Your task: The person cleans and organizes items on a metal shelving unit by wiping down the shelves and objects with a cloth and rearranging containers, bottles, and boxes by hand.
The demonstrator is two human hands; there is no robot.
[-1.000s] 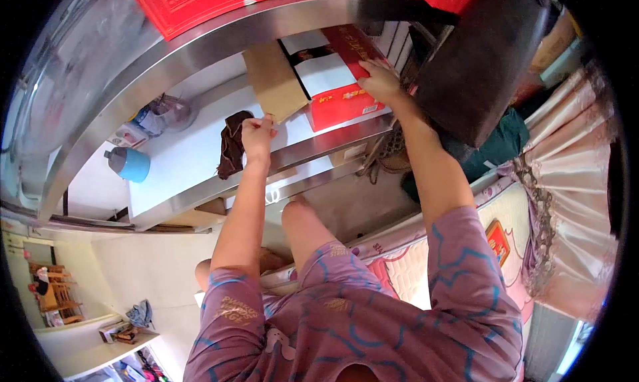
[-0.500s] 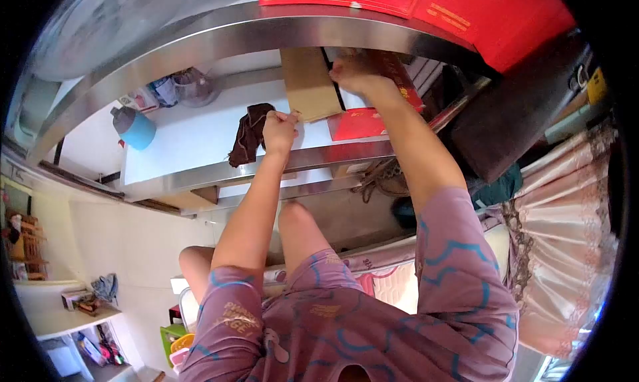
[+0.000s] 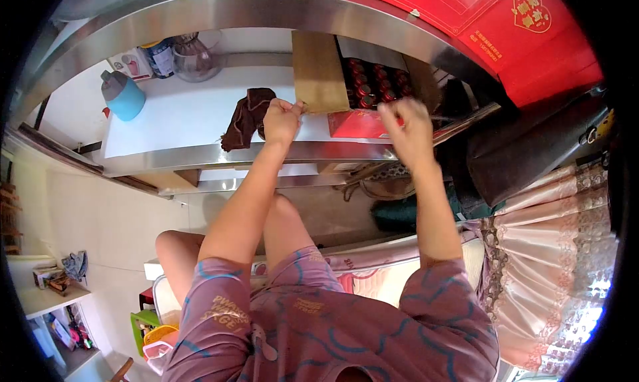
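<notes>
On the white shelf stands a red box [image 3: 359, 125] with its cardboard flaps folded back. Several dark bottles with red caps [image 3: 381, 88] show in rows inside it. My left hand [image 3: 281, 121] pinches the lower corner of the tan left flap [image 3: 319, 72], with a dark brown cloth [image 3: 247, 119] lying just left of the fingers. My right hand [image 3: 409, 126], blurred by motion, is over the box's front right corner near the caps. Whether its fingers hold anything is hard to make out.
A blue bottle with a grey cap [image 3: 124, 96] and a clear glass jug [image 3: 194, 57] stand at the shelf's left. The metal shelf edge [image 3: 233, 157] runs in front. A red sheet [image 3: 506, 36] lies above, and a dark bag [image 3: 532, 149] is at right.
The box top has been opened, showing the bottles inside. My right hand has moved back toward the box's front right. My left hand stays on the flap corner, and the view has shifted.
</notes>
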